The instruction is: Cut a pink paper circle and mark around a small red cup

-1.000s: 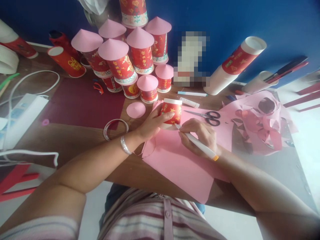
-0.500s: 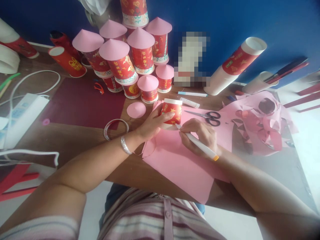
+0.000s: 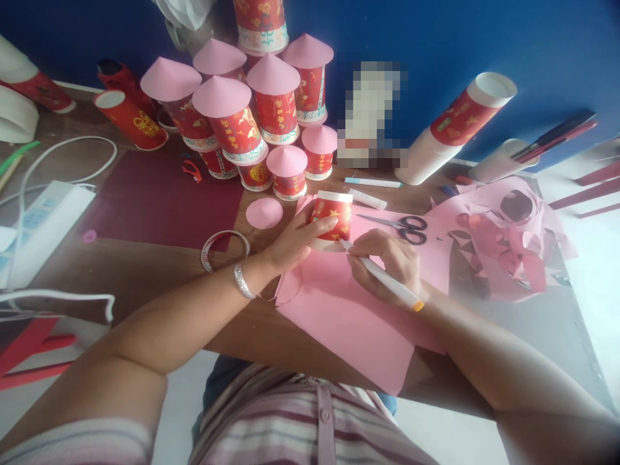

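Observation:
A red paper cup [image 3: 334, 218] stands upside down on a pink paper sheet [image 3: 349, 323] in the middle of the table. My left hand [image 3: 293, 242] is wrapped round the cup's left side and holds it down. My right hand [image 3: 387, 261] grips a white pen [image 3: 382, 278] with an orange end. The pen's tip touches the paper at the cup's lower right rim.
Several red cups with pink cone lids [image 3: 232, 116] stand behind. Scissors [image 3: 404, 226], a pink paper disc [image 3: 263, 212], a tape ring [image 3: 223, 248], a lying cup stack [image 3: 455, 126], pink scraps [image 3: 504, 236] and a white power strip [image 3: 43, 226] lie around.

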The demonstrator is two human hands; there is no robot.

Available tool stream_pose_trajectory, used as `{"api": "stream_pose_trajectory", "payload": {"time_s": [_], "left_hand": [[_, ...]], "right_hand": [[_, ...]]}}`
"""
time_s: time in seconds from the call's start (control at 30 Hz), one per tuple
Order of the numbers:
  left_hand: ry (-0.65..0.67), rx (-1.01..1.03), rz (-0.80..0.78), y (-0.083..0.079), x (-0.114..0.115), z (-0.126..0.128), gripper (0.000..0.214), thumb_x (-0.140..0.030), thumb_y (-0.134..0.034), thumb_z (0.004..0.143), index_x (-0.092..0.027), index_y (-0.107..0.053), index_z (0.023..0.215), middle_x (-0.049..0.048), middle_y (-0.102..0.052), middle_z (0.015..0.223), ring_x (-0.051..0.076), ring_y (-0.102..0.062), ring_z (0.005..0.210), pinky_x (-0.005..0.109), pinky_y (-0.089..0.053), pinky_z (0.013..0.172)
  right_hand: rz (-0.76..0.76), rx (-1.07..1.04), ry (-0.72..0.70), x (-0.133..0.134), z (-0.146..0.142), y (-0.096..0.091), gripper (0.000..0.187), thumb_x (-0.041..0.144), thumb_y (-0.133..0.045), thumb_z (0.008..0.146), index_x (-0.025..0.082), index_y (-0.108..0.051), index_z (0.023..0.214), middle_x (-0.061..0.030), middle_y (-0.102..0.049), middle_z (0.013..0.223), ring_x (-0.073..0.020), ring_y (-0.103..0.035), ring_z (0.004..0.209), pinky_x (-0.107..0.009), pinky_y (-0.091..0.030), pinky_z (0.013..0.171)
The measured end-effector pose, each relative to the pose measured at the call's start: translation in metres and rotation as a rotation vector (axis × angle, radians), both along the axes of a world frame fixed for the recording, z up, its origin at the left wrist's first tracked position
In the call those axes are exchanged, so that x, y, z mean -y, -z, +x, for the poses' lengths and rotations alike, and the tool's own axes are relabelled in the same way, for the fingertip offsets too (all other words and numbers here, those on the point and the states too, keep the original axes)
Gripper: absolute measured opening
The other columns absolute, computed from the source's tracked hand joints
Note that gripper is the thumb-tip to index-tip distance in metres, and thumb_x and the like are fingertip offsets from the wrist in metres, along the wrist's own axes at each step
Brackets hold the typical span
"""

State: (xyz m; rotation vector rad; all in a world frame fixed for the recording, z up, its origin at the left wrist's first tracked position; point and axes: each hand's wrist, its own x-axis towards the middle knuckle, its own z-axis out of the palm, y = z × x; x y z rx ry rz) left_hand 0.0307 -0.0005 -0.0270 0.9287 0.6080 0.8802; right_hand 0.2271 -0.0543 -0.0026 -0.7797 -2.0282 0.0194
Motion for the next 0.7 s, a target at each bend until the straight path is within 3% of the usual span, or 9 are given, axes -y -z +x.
{"api": "stream_pose_trajectory", "payload": {"time_s": [0.7], "left_hand": [[0.003,0.038,-0.001,0.0035,-0.0013,-0.0009,0.040,-0.048,-0.088,0.089,-0.020,-0.070,0.112,0.0049,-0.078,0.107,0.022,-0.074,0.103,0.036,-0.060,0.096]], "right_hand": [[-0.017,-0.005,-0.009,0.0004,0.0006,0.0007,0.019,0.010,-0.066,0.101,0.027,-0.060,0.107,0.0015,-0.074,0.082,-0.0152,-0.075,0.067,-0.027,-0.060,0.057]]}}
